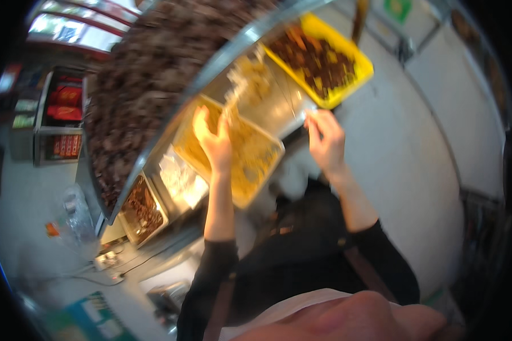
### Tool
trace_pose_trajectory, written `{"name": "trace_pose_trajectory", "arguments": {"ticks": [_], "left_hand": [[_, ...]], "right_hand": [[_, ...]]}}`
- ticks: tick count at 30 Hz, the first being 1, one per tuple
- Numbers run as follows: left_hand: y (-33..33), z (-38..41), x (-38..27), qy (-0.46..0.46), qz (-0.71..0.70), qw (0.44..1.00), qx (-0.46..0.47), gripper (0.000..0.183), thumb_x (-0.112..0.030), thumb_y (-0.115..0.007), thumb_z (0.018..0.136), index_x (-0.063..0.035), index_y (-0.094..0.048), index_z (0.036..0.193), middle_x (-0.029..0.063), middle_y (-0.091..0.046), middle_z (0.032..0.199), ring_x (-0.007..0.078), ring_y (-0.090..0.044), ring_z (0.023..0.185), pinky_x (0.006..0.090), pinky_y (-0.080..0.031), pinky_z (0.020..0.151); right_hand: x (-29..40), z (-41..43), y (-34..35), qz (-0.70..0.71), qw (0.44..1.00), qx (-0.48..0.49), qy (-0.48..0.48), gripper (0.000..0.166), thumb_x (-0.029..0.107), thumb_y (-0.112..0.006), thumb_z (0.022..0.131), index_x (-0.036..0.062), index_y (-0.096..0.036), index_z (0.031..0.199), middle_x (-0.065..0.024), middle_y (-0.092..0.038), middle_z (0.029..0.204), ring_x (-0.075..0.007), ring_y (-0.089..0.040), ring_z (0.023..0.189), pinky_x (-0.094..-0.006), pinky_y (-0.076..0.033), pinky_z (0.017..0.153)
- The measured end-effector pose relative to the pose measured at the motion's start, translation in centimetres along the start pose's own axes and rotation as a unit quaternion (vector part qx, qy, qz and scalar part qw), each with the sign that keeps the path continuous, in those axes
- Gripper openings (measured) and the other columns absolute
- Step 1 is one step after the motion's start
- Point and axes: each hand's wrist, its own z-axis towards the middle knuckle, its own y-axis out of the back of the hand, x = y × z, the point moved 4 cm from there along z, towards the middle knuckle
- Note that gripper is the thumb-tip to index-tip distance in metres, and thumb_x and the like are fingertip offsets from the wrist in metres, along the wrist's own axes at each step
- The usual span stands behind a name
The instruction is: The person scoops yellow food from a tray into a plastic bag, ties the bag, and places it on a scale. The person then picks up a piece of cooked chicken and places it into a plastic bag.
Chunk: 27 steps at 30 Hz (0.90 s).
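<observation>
My left hand (216,143) is over a shallow tray (261,187) spread with yellow-brown powder. Its thumb and fingers stand apart. Crumpled clear plastic (235,91) shows just past the thumb; blur hides whether they touch. To the right, my right hand (327,138) is raised near the metal counter's edge, fingertips drawn together. Whether something small is pinched there, I cannot tell. Beyond it sits a yellow plastic basin (358,79) holding dark brown pieces. Yellowish pieces in clear plastic (256,81) rest on the metal counter (283,96).
A large metal-rimmed tray (153,81) heaped with dark brown pieces overhangs the counter. White plastic bags (181,177) lie left of the powder tray, beside a smaller tray (143,213) of brown pieces. A power strip with cables (111,264) and a clear plastic bag (74,217) are at lower left.
</observation>
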Motion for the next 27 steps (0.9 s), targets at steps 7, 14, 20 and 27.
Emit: {"name": "trace_pose_trajectory", "arguments": {"ticks": [7,14,20,27], "left_hand": [[-7.9,-15.9,-14.7,-0.08,-0.211,0.927,0.299,0.015,0.003,-0.063,0.087,0.0009,-0.062,0.102,0.0172,-0.057,0.119,0.0266,-0.057,0.108,0.0338,-0.045,0.096],[-25.4,-32.7,-2.1,0.259,-0.209,0.79,0.515,0.015,-0.01,-0.058,0.096,0.0027,-0.063,0.103,0.009,-0.064,0.106,0.0135,-0.059,0.099,0.0279,-0.048,0.086],[-35.3,-38.5,10.2,0.396,-0.122,0.77,0.485,0.019,-0.017,-0.055,0.098,0.001,-0.064,0.099,0.0063,-0.064,0.097,0.0131,-0.06,0.091,0.0282,-0.05,0.079],[-42.2,-43.6,16.9,0.399,-0.009,0.763,0.509,0.02,-0.017,-0.06,0.094,0.0017,-0.065,0.1,0.008,-0.065,0.094,0.017,-0.061,0.088,0.0298,-0.05,0.08]], "right_hand": [[-15.3,-13.6,5.6,0.021,0.933,0.012,-0.358,0.013,0.001,-0.059,0.086,-0.0009,-0.067,0.096,-0.0127,-0.067,0.088,-0.0251,-0.068,0.074,-0.033,-0.052,0.066],[-26.7,-31.8,2.3,0.004,0.833,0.06,-0.549,0.016,0.005,-0.062,0.082,0.0023,-0.068,0.096,-0.0181,-0.067,0.093,-0.0353,-0.065,0.085,-0.0399,-0.053,0.074],[-30.0,-47.6,-3.3,0.042,0.737,-0.029,-0.674,0.016,0.007,-0.059,0.085,0.0029,-0.069,0.097,-0.0155,-0.068,0.096,-0.0344,-0.065,0.087,-0.0382,-0.052,0.075],[-31.9,-45.4,-2.5,-0.036,0.725,0.112,-0.678,0.013,0.012,-0.061,0.089,0.0044,-0.067,0.098,-0.0131,-0.066,0.095,-0.0295,-0.065,0.088,-0.036,-0.054,0.077]]}}
